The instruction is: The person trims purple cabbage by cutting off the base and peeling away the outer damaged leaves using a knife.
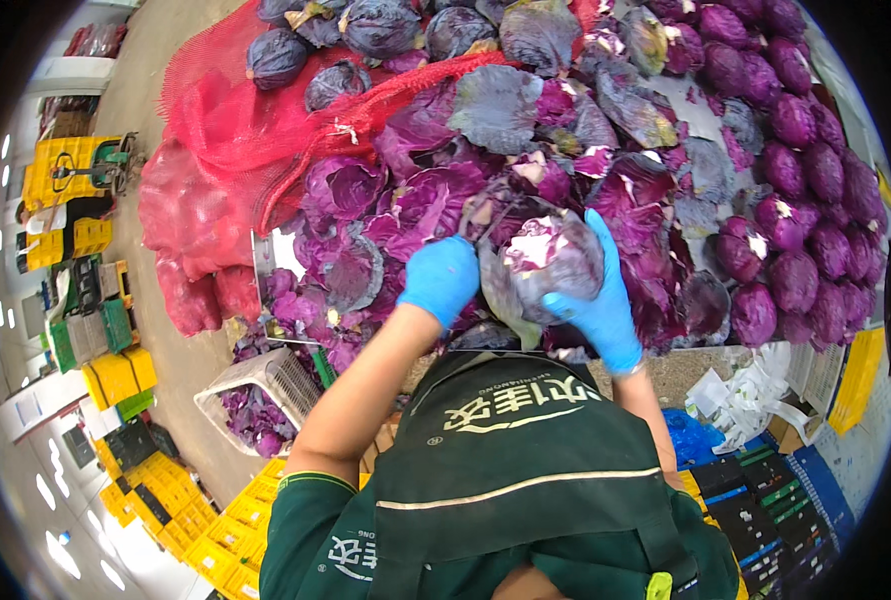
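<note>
A red cabbage (558,262) with a pale, cut stem end facing up rests in my right hand (603,307), which wears a blue glove and cups it from the right and below. A dull outer leaf (507,289) hangs loose along the cabbage's left side. Just left of it is my left hand (441,279), also gloved in blue, with curled fingers. A blurred dark shape lies by its knuckles, so whether it grips anything is unclear. Purple cabbage leaves (423,202) lie heaped beneath and beyond both hands on the metal table.
Peeled red cabbages (794,281) are piled at the right. Untrimmed cabbages (381,28) lie at the far side beside red mesh sacks (205,217). Below the table's left end, a white crate (303,375) holds leaf scraps. Yellow crates (228,540) stand behind me at left.
</note>
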`<state>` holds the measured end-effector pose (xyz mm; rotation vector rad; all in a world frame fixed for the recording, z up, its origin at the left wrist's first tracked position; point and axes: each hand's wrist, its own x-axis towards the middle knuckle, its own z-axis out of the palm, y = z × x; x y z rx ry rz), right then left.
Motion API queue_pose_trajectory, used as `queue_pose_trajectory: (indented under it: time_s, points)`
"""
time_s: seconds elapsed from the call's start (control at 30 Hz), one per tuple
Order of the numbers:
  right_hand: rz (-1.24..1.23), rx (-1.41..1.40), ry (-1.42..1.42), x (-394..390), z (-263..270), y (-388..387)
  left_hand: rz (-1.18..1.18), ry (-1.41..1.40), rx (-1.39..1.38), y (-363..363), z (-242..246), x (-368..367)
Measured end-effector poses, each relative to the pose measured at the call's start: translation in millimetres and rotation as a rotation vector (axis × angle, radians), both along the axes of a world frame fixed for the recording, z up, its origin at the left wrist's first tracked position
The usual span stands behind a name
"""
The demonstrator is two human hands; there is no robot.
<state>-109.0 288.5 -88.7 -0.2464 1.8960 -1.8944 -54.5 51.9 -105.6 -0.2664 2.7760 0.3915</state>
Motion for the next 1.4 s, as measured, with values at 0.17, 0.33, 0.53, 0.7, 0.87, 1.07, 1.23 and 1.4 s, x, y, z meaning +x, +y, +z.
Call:
queue_pose_trajectory:
  time_s: [0.17, 0.33, 0.53, 0.7, 0.87, 1.07, 1.23, 1.4]
  points:
    - [-0.209, -0.571, -0.566, 0, -98, 94, 0.006, 0.019, 0.103, -10, -26, 8]
    - [0.140, -0.961, -0.522, -19, -22, 63, -0.139, -0.115, 0.127, -54, 18, 73]
    - [0.829, -0.605, -0.065, -77, 65, -10, 0.742, 0.318, 1.121, -41, 163, 85]
    - [0.828, -0.346, 0.163, -86, 131, -80, 0.838, 0.413, 1.370, -24, 140, 69]
    - [0.250, -0.350, -0.079, -21, 51, -80, 1.115, 0.406, 1.238, -8, 79, 58]
    - [0.123, -0.146, -0.084, -7, 5, -94, 1.090, 0.196, 1.088, -45, 39, 67]
    - [0.096, -0.179, -0.151, -4, 2, -96, 0.604, 0.472, 0.411, -22, 90, 60]
    - [0.029, -0.234, -0.223, 6, 0, -106, 0.611, 0.365, 0.367, -20, 29, 23]
